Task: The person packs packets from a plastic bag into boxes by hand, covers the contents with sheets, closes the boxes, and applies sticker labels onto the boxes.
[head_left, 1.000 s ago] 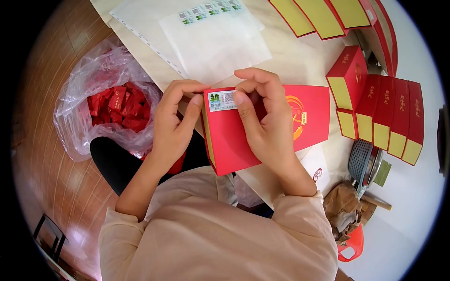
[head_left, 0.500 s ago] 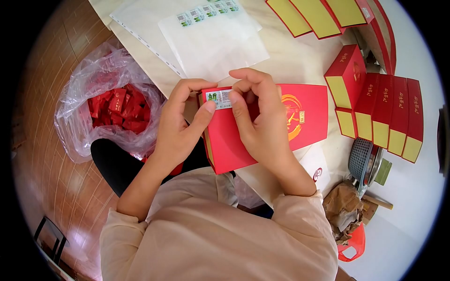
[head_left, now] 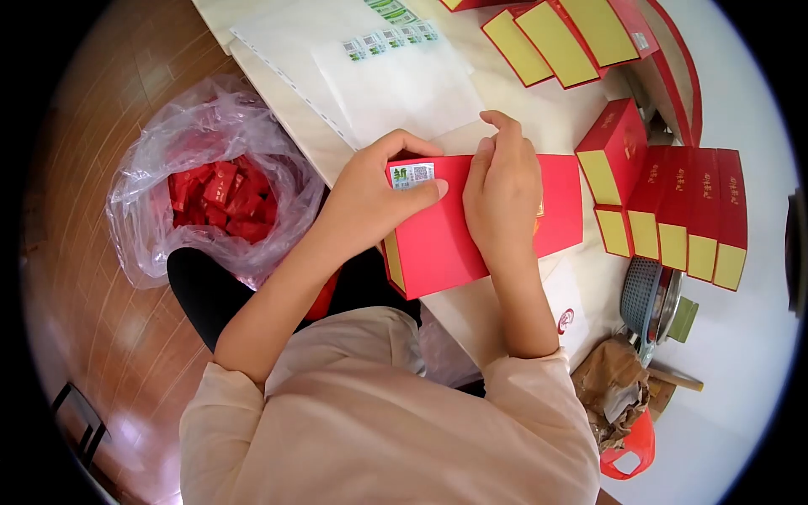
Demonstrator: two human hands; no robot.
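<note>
A red gift box (head_left: 438, 244) with yellow sides lies tilted at the table edge in front of me. Near its upper left corner is a small white and green sticker (head_left: 412, 175) with a square code. My left hand (head_left: 379, 185) grips that corner, its thumb on the box face just at the sticker's lower right and its fingers along the far edge. My right hand (head_left: 505, 189) stands on edge over the middle of the box, partly covering the gold emblem. Its thumb and index finger point up, slightly apart, with nothing visible between them; the other fingers are largely hidden.
Translucent backing sheets (head_left: 396, 93) with rows of stickers lie on the table (head_left: 278, 84). More red boxes (head_left: 690, 202) stand at right, others (head_left: 564, 42) at the back. On the floor, a clear plastic bag (head_left: 143, 202) holds red packets. A grey basket (head_left: 640, 290) and brown paper (head_left: 610, 379) sit at lower right.
My right hand has moved right and away from the sticker, its fingers now raised. My left thumb has shifted from the sticker's left part to its lower right. The view has shifted slightly.
</note>
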